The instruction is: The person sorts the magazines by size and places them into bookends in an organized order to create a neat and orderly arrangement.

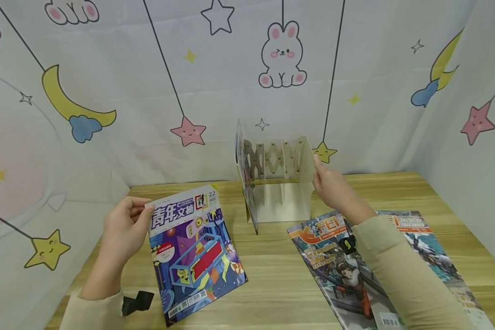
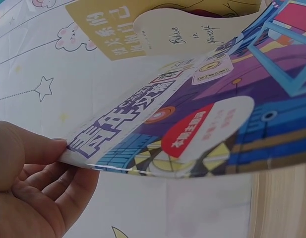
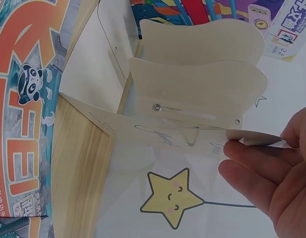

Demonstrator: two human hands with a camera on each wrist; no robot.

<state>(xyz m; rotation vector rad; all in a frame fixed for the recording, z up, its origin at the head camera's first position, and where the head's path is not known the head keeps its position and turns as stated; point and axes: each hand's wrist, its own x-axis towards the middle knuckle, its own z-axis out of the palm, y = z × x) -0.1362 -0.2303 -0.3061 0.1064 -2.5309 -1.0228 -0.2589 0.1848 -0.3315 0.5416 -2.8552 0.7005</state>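
My left hand (image 1: 125, 224) pinches the top left corner of a purple and blue magazine (image 1: 194, 256), thumb on the cover and fingers behind. In the left wrist view the magazine (image 2: 207, 109) is seen at a slant, held up at that corner. My right hand (image 1: 334, 188) grips the right end panel of a cream expandable book rack (image 1: 280, 208), its thumb and fingers (image 3: 252, 163) at the panel's edge. Upright dividers and a scissor-like back link span the rack. A thin magazine (image 1: 247, 192) stands upright at its left end, its yellow cover (image 2: 108, 29) showing in the left wrist view.
Two orange-titled magazines lie at the right of the wooden table (image 1: 268, 279): one (image 1: 338, 270) in front of the rack, the other (image 1: 433, 256) farther right, both partly covered by my right forearm. A cartoon-printed cloth (image 1: 231, 91) hangs behind the table.
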